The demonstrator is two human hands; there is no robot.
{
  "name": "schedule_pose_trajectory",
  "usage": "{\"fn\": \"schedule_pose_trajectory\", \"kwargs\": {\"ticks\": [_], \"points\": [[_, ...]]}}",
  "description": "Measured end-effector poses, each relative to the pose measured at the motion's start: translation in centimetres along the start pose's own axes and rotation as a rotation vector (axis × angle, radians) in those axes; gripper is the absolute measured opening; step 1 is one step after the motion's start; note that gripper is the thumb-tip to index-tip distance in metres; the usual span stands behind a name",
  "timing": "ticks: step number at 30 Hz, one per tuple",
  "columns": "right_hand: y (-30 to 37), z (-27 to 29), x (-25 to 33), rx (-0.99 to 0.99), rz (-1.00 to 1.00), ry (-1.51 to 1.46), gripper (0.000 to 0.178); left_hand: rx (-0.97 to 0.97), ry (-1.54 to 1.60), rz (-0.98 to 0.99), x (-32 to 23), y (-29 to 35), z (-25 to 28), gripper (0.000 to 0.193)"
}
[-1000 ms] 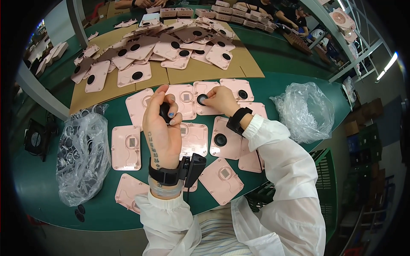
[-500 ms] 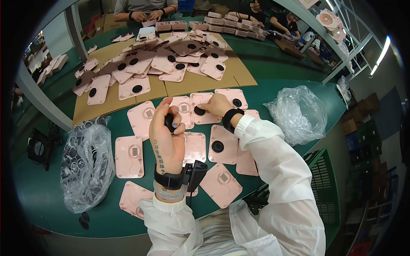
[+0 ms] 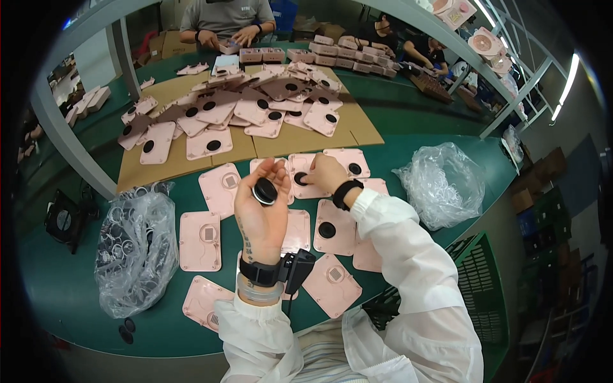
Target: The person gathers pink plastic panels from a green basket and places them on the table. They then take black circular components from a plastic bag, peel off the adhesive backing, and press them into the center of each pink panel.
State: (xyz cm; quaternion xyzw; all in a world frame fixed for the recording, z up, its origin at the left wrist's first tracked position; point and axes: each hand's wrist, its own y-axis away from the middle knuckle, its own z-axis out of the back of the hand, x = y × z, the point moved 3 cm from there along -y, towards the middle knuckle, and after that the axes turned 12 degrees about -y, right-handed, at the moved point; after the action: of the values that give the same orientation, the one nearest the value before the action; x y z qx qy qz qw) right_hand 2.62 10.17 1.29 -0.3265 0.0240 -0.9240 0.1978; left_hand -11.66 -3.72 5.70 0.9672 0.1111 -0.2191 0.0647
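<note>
Now looser, left hand holds black discs, right hand touches panel disc, grip unclear

A dark green table is dotted with pale pink plates, some marked with black discs. Tan cardboard and, beyond it, a grey shirt are shown at 11 o'clock. White sleeves are seen at 4 and 7 o'clock; the fabric at 6 is patterned with pale stripes. A green crate is placed at 4 o'clock
</note>
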Motion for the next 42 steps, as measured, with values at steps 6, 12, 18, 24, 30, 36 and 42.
{"fn": "schedule_pose_trajectory", "kwargs": {"ticks": [6, 12, 18, 24, 30, 36, 42], "points": [[5.3, 5.7, 8.9, -0.21, 0.142, -0.74, 0.018, -0.013, -0.027, 0.004, 1.5, 0.3, -0.2, 0.028], [8.3, 5.6, 9.9, 0.211, 0.016, -1.066, 0.02, 0.093, -0.16, -0.033, 2.9, 0.7, -1.2, 0.03], [9.1, 7.8, 7.8, 0.353, -0.316, -1.181, 0.019, 0.185, -0.269, 0.038, 4.0, 1.2, -2.4, 0.039], [10.1, 8.3, 6.8, 0.398, -0.491, -1.26, 0.017, 0.198, -0.297, 0.066, 4.5, 2.1, -3.2, 0.041], [11.1, 9.9, 6.0, -0.006, -0.238, -1.203, 0.011, 0.173, -0.338, 0.213, 5.1, 2.1, -3.0, 0.035], [12.6, 11.5, 4.6, -0.196, -0.224, -1.25, 0.009, 0.231, -0.822, 0.188, 5.0, 3.3, -4.4, 0.025], [14.1, 11.7, 4.3, -0.306, -0.057, -1.017, 0.011, 0.299, -1.011, 0.07, 4.8, 3.6, -4.6, 0.016]]}}
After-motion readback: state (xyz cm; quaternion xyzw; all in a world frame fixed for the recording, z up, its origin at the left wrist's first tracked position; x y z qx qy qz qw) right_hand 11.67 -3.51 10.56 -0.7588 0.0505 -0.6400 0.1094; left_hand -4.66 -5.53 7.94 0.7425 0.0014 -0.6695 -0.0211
